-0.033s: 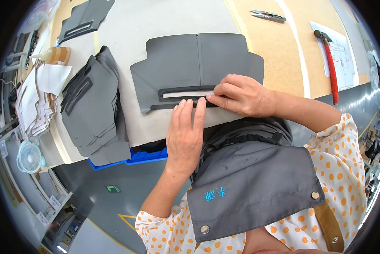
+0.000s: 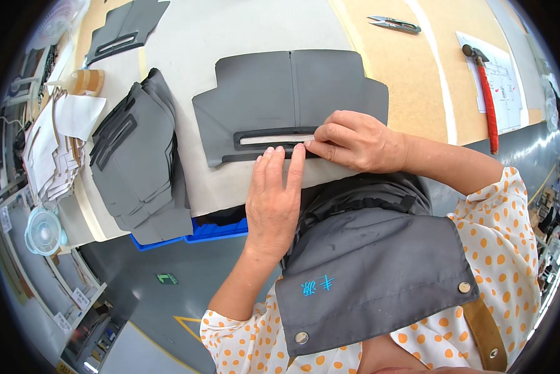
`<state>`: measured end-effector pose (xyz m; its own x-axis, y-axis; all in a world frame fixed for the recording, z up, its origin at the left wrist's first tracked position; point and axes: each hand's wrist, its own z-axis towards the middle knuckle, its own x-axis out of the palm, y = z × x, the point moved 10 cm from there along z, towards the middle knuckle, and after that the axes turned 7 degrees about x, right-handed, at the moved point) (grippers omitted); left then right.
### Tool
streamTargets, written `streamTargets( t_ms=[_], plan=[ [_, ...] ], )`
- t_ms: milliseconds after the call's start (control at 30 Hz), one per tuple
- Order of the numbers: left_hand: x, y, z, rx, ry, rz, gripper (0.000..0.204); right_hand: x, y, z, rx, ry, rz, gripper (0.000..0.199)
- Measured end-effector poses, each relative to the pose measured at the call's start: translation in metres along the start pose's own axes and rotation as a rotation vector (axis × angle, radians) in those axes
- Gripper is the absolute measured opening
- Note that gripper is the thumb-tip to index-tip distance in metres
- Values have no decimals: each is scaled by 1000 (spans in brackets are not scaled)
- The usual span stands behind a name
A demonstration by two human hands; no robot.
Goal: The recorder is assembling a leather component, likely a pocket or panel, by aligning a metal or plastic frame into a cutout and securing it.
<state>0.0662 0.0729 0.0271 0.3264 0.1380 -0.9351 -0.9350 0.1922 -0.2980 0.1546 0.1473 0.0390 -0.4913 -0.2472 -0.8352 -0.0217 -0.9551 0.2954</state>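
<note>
A dark grey sheet panel point(image 2: 255, 93) with stepped upper corners lies flat in front of me. Near its lower edge is a long narrow slot framed by a black strip point(image 2: 247, 146). My left hand point(image 2: 272, 206) has its fingers stretched out, their tips resting on the panel just below the slot. My right hand point(image 2: 362, 142) is closed in a pinch at the slot's right part, on the black strip's lower side. Its thumb and fingers hide that end of the slot.
Left of the panel lies a stack of similar grey pieces point(image 2: 149, 149), another piece point(image 2: 123, 31) beyond it. Paper patterns point(image 2: 62, 143) and a small fan point(image 2: 44, 230) are farther left. Thread snips point(image 2: 395, 24) and a red-handled hammer point(image 2: 487, 100) lie right. A blue bin point(image 2: 214, 230) sits below the table edge.
</note>
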Motion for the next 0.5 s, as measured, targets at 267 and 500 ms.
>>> streamTargets(
  t_ms=[267,500],
  plan=[
    [5,-1,1,-14,13,59,69,1,-27,-7,308,14,188,26],
    [3,-3,1,-33,44,36,70,-3,-10,-10,117,68,86,33]
  ],
)
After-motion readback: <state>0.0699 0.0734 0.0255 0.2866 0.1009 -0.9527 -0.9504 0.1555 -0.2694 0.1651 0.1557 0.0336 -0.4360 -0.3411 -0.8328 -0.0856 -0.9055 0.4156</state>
